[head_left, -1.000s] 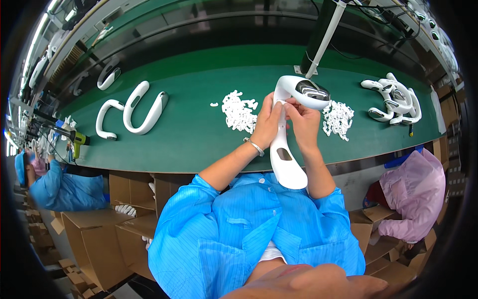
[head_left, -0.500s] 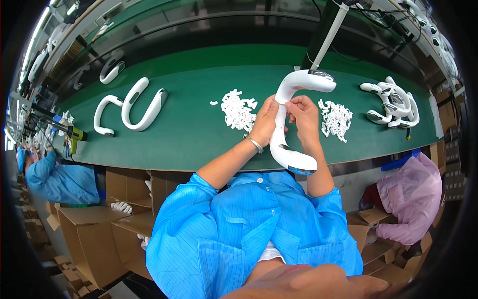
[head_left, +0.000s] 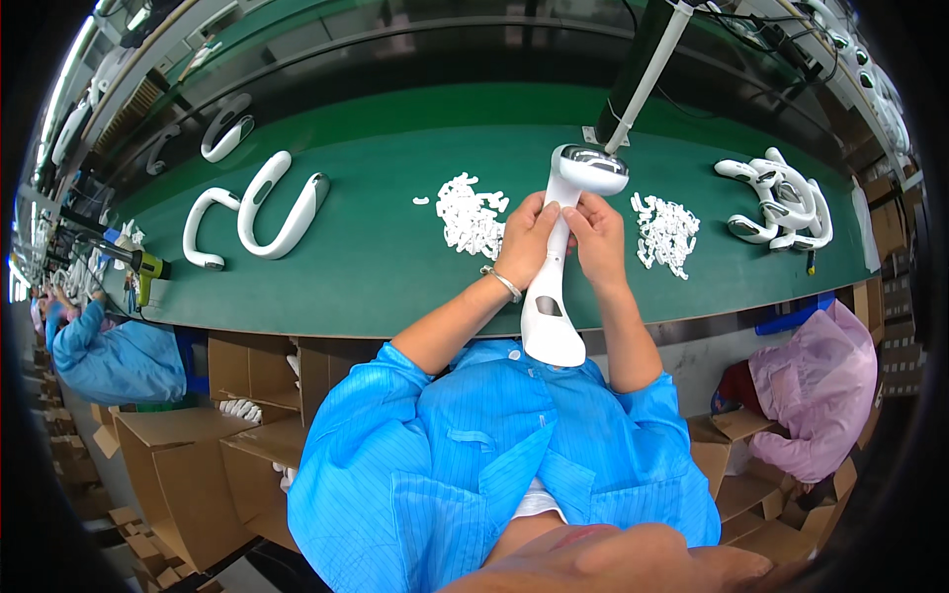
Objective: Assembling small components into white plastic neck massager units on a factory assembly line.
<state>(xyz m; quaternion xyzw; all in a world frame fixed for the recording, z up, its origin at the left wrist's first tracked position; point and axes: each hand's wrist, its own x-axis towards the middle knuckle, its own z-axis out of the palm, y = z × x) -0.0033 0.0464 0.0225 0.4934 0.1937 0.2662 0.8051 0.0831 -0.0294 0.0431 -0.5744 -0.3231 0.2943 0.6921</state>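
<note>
No text, label, number or sign can be read here. On the white device (head_left: 550, 280), on the cartons (head_left: 188, 474) and on the blue shirt (head_left: 450, 415), I find no legible letter; toward the rim, everything is too small and blurred for reading.

Blue pinstriped jacket (head_left: 494, 425), silvery bracelet (head_left: 508, 285)

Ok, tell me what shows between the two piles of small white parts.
In the head view: the left hand, the right hand and the curved white device they hold.
</note>
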